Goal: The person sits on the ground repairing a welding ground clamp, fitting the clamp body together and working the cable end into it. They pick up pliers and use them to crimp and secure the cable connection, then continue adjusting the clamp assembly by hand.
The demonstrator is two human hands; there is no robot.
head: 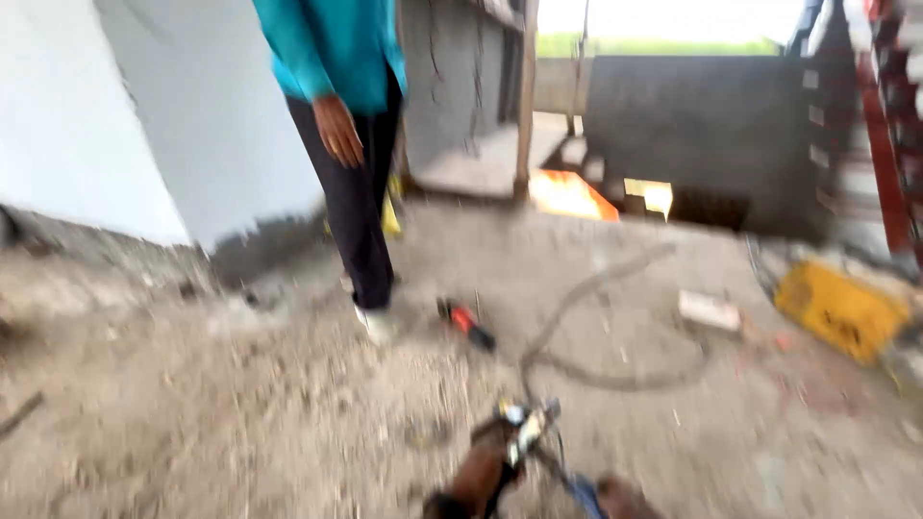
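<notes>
Item: left hand and right hand are gripping a blurred corded power tool, fingers apparently wrapping it; black cable is trailing across dusty concrete floor; steadying seems needed.

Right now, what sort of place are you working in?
Likely a building site: a bare, dusty concrete floor, an unfinished grey wall, and a cable trailing across the ground past a red-handled tool. The picture is blurred.

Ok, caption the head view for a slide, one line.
Blurred hands grip a small corded tool over a dusty concrete floor; a person in a teal top stands near a red-handled tool.
</notes>
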